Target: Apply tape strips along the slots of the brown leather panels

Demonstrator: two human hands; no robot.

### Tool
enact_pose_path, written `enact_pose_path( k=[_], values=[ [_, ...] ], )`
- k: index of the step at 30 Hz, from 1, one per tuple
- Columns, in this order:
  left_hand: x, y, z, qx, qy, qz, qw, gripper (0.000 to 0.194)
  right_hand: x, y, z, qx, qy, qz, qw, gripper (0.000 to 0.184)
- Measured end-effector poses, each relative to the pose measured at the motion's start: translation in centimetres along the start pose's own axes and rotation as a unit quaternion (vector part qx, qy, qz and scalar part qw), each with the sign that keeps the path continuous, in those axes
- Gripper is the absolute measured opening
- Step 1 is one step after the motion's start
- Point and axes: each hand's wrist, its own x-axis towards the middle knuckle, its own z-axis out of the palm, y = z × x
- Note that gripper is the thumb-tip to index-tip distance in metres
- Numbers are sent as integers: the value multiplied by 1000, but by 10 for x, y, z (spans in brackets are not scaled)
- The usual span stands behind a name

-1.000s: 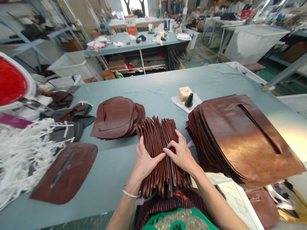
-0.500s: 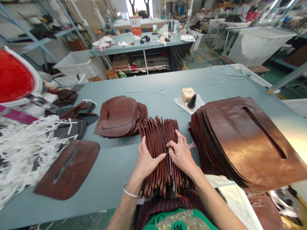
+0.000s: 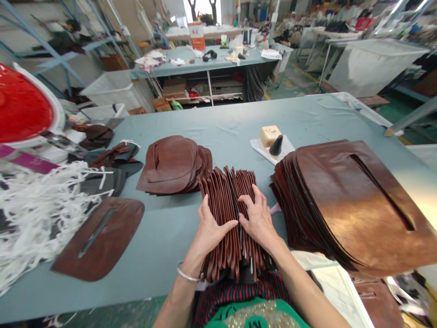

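Note:
A row of brown leather pieces (image 3: 220, 214) stands on edge at the table's front, against the body. My left hand (image 3: 210, 230) grips its left part, with the fingers down the outer side and the thumb across the top edges. Over the right part curls my right hand (image 3: 256, 216), fingers at the far right side and thumb beside a narrow gap in the row. The thumb tips are close together at this gap. Left of the row lies a pile of rounded leather flaps (image 3: 170, 159); to the right is a tall stack of slotted leather panels (image 3: 341, 182).
A single slotted leather piece (image 3: 119, 228) lies flat at left, near tangled white strips (image 3: 51, 218). Behind the row, a cream block (image 3: 269, 135) and a black cone (image 3: 276, 146) rest on white paper. A red basket (image 3: 23, 105) is at far left.
The right thumb and index finger have spread further apart at the gap. The left hand keeps its hold; the whole view has shifted slightly.

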Motion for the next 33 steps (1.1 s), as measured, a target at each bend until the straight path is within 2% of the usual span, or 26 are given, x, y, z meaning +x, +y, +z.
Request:
enact_pose_path(
  k=[5,10,15,20,27,33],
  values=[
    [-1,-1,-1,-18,-9,10,1000,104,1,1,1,-9,-11,-16,1000,16],
    [-2,2,-3,-37,-11,-5,999,102,2,-3,4,-32,2,-4,999,25],
    [-2,7,-5,-51,-12,-5,999,100,2,-3,7,-41,9,-9,999,15],
    [-2,7,-6,-56,-23,4,998,98,3,-4,7,-45,12,-15,999,27],
    [-2,6,-4,-79,-18,-2,997,93,2,-10,9,-53,2,-20,998,17],
    [-1,11,-5,-90,-13,-15,996,93,2,-12,8,-54,3,-24,998,22]
  ],
)
